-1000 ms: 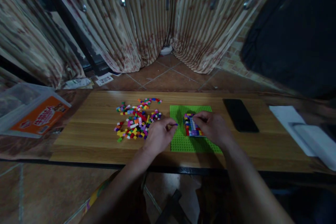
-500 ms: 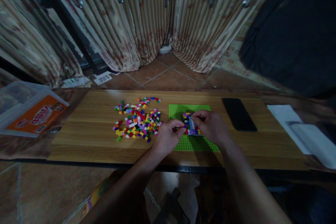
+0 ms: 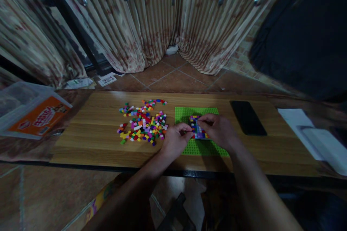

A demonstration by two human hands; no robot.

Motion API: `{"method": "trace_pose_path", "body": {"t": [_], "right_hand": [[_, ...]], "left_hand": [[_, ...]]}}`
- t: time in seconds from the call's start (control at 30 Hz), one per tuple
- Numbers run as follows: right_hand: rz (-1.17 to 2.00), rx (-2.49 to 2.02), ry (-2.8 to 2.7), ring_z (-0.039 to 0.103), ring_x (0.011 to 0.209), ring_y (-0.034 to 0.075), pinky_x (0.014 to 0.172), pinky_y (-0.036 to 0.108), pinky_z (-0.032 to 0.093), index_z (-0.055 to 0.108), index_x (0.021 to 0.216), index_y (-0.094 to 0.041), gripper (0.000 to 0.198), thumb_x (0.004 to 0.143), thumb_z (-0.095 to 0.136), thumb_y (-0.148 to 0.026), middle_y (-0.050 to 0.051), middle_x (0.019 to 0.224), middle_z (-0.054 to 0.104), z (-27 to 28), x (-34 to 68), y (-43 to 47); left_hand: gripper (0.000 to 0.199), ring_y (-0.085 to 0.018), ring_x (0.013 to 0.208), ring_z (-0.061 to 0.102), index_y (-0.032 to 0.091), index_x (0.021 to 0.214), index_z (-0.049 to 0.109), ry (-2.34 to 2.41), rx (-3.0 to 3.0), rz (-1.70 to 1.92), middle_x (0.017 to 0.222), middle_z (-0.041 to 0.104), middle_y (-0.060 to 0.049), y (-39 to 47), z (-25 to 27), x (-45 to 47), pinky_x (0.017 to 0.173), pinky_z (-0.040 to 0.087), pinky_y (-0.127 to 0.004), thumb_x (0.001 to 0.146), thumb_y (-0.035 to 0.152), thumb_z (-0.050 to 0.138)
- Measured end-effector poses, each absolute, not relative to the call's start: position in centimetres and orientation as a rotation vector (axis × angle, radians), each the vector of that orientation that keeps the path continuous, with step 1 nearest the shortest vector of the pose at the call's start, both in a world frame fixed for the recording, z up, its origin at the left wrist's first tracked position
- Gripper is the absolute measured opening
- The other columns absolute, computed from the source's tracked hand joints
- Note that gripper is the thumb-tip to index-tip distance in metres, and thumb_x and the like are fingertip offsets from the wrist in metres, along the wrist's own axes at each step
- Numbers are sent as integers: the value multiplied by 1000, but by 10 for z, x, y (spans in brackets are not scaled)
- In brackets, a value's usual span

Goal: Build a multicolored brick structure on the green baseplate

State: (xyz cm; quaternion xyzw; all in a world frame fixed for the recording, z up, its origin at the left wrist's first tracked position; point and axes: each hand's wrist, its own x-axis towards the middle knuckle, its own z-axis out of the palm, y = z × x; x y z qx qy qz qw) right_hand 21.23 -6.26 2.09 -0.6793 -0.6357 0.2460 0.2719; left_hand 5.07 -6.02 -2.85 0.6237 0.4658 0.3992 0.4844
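Note:
A low build of small coloured toy bricks [image 3: 200, 134] with a pale blue-grey middle rests on the green studded baseplate [image 3: 181, 114]. My left hand [image 3: 176, 140] is at its left edge, thumb and forefinger nearly together in a pinch. Whatever lies between those fingertips is too small to make out. Over the build's right side is my right hand [image 3: 219, 129], its fingers also closed in a pinch near the top. Its fingers cover part of the bricks, and I cannot see what they hold.
Loose coloured bricks [image 3: 146, 124] are spread left of the baseplate on the wooden table [image 3: 89, 133]. A black phone-like slab [image 3: 248, 117] lies to the right, beside white sheets [image 3: 294, 115]. A clear tub with an orange label [image 3: 40, 117] stands at the far left.
Both hands stay almost in place at the build, in much the same pinched pose. The whole view has shifted slightly.

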Motion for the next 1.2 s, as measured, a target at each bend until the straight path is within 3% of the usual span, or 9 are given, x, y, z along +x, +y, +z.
{"method": "trace_pose_path", "body": {"t": [0.3, 1.2], "right_hand": [[832, -1830, -1758, 62, 64, 15, 60, 27, 42, 70, 79, -20, 13, 74, 65, -31, 1, 71, 70, 24, 214, -64], [747, -1861, -1746, 60, 57, 14, 56, 26, 41, 68, 69, -21, 6, 69, 65, -25, 0, 64, 68, 18, 204, -62]], "left_hand": [[8, -12, 69, 64, 17, 74, 67, 1136, 1548, 959, 74, 70, 1, -60, -27, 51, 67, 51, -23, 77, 11, 63], [11, -11, 61, 58, 16, 67, 64, 1126, 1474, 923, 65, 65, 1, -60, -26, 53, 59, 44, -21, 74, 9, 59]]}}
